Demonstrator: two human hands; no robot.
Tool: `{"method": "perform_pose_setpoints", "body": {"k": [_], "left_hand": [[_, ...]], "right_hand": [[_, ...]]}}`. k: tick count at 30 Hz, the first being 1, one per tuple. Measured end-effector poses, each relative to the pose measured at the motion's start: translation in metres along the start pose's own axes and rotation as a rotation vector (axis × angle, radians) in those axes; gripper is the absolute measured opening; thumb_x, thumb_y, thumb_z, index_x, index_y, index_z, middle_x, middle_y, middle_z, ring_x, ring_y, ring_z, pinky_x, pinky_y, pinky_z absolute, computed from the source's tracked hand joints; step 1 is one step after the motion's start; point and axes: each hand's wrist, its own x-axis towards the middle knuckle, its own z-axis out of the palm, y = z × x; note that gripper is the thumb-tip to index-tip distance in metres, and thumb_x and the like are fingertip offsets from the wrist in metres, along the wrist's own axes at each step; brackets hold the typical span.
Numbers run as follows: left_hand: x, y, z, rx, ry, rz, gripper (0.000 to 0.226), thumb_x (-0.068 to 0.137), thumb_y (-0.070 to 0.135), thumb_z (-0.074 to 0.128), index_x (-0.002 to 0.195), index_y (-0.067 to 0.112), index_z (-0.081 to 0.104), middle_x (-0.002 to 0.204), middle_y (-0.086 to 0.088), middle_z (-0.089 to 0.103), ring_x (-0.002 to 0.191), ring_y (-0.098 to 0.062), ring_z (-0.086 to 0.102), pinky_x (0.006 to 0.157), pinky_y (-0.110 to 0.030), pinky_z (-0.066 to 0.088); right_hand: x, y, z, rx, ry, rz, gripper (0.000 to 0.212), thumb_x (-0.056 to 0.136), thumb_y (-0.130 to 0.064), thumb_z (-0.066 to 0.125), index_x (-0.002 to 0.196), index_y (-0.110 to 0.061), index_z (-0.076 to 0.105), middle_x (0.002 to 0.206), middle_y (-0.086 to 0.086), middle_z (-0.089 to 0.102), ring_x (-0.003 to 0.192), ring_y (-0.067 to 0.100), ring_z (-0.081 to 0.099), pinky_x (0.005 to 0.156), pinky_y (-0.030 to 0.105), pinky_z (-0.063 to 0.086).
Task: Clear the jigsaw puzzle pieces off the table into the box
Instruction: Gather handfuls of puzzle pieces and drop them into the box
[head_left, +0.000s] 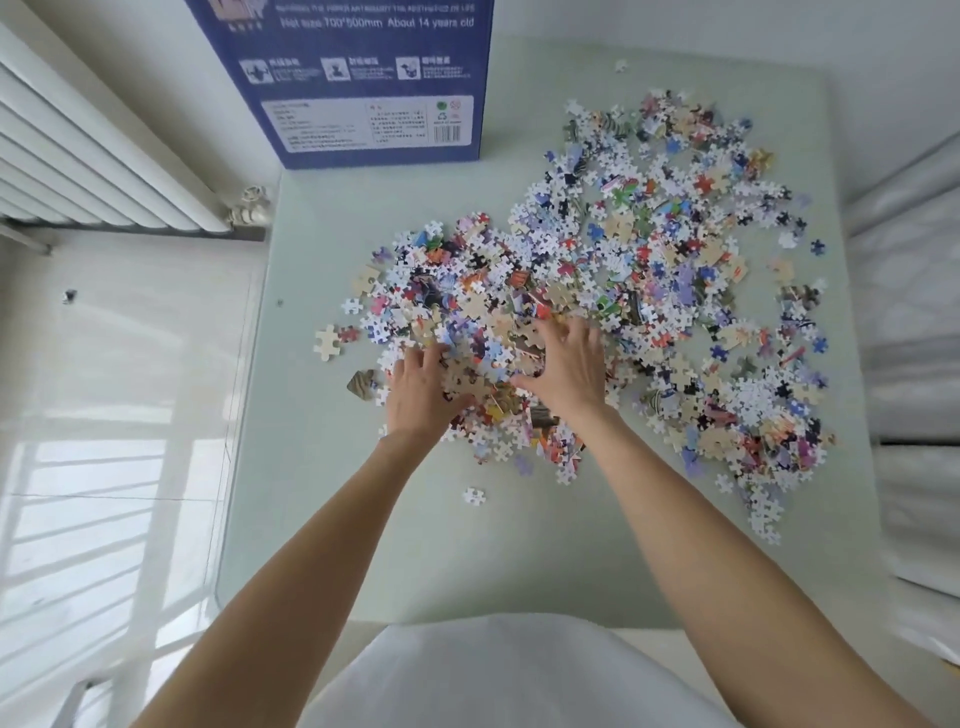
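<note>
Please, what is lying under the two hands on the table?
Both the left hand and the right hand rest on the heap of puzzle pieces. The pieces directly beneath the palms are covered, and so is the table there.

Two bare forearms with no sleeves reaching the wrists, left hand (418, 392) and right hand (569, 371) without rings, watch or gloves, fingers uncovered, plain white garment (514, 675) over the torso, well behind the fingers
</note>
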Motion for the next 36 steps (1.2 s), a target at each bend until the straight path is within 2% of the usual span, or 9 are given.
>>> {"method": "perform_pose_setpoints", "body": {"k": [3,5,8,10,16,19,25,30,36], "left_hand": [[0.004,0.004,-0.005,0.067,0.015,0.029,0.073,0.073,0.045,0.074,0.133,0.021,0.04,0.136,-0.005,0.037,0.123,-0.023,0.035,0.085,-0.032,0.047],[0.008,0.006,-0.008,0.066,-0.004,0.015,0.079,0.072,0.044,0.075,0.136,0.02,0.036,0.14,-0.006,0.034,0.126,-0.025,0.033,0.09,-0.035,0.046],[0.013,0.012,-0.01,0.056,-0.069,-0.012,0.091,0.072,0.04,0.077,0.143,0.019,0.024,0.143,-0.011,0.03,0.127,-0.028,0.035,0.094,-0.039,0.046],[0.016,0.019,-0.011,0.006,-0.119,-0.029,0.093,0.07,0.035,0.079,0.143,0.021,0.023,0.139,-0.012,0.034,0.121,-0.029,0.043,0.092,-0.039,0.048],[0.014,0.034,-0.019,-0.172,-0.137,-0.143,0.069,0.077,0.025,0.075,0.134,0.012,0.039,0.126,-0.013,0.052,0.108,-0.026,0.054,0.092,-0.036,0.046],[0.012,0.037,-0.024,-0.225,-0.136,-0.166,0.069,0.08,0.024,0.072,0.138,0.012,0.038,0.133,-0.013,0.048,0.112,-0.027,0.054,0.097,-0.039,0.045],[0.011,0.039,-0.028,-0.231,-0.128,-0.154,0.064,0.083,0.031,0.068,0.138,0.014,0.041,0.131,-0.01,0.056,0.113,-0.026,0.057,0.096,-0.038,0.044],[0.016,0.038,-0.034,-0.217,-0.13,-0.147,0.051,0.089,0.027,0.061,0.137,0.018,0.045,0.134,-0.008,0.055,0.112,-0.024,0.058,0.097,-0.034,0.043],[0.023,0.023,-0.037,-0.192,-0.133,-0.139,0.045,0.088,0.027,0.062,0.131,0.018,0.052,0.125,-0.008,0.061,0.101,-0.024,0.062,0.085,-0.03,0.045]], "right_hand": [[0.003,0.001,-0.002,-0.056,0.024,-0.052,0.066,0.063,-0.058,0.074,0.115,-0.025,0.049,0.147,0.011,0.024,0.134,0.033,0.021,0.109,0.046,0.023],[0.009,-0.001,-0.005,-0.028,-0.031,-0.087,0.06,0.066,-0.055,0.074,0.111,-0.023,0.05,0.15,0.009,0.019,0.136,0.034,0.02,0.108,0.046,0.026],[0.015,-0.007,-0.014,0.057,-0.079,-0.117,0.05,0.074,-0.042,0.073,0.113,-0.021,0.05,0.139,0.009,0.033,0.122,0.028,0.037,0.087,0.029,0.045],[0.018,-0.01,-0.018,0.13,-0.081,-0.145,0.048,0.078,-0.031,0.071,0.12,-0.022,0.048,0.13,0.01,0.037,0.112,0.024,0.044,0.072,0.023,0.044],[0.019,-0.015,-0.012,0.174,-0.131,-0.194,0.052,0.083,-0.016,0.067,0.13,-0.023,0.044,0.123,0.011,0.039,0.089,0.014,0.044,0.061,0.016,0.041],[0.018,-0.014,-0.012,0.228,-0.172,-0.203,0.058,0.083,-0.018,0.066,0.134,-0.027,0.041,0.126,0.011,0.036,0.097,0.021,0.048,0.068,0.024,0.047],[0.018,-0.019,-0.013,0.266,-0.196,-0.252,0.073,0.078,-0.043,0.07,0.139,-0.033,0.031,0.119,0.008,0.039,0.098,0.019,0.047,0.065,0.024,0.044],[0.025,-0.028,-0.013,0.114,-0.147,-0.254,0.072,0.077,-0.03,0.073,0.137,-0.038,0.034,0.127,0.016,0.035,0.101,0.022,0.045,0.074,0.026,0.046],[0.028,-0.036,-0.013,0.149,-0.055,-0.231,0.051,0.081,-0.02,0.07,0.127,-0.024,0.05,0.128,0.01,0.042,0.101,0.02,0.049,0.073,0.021,0.045]]}}
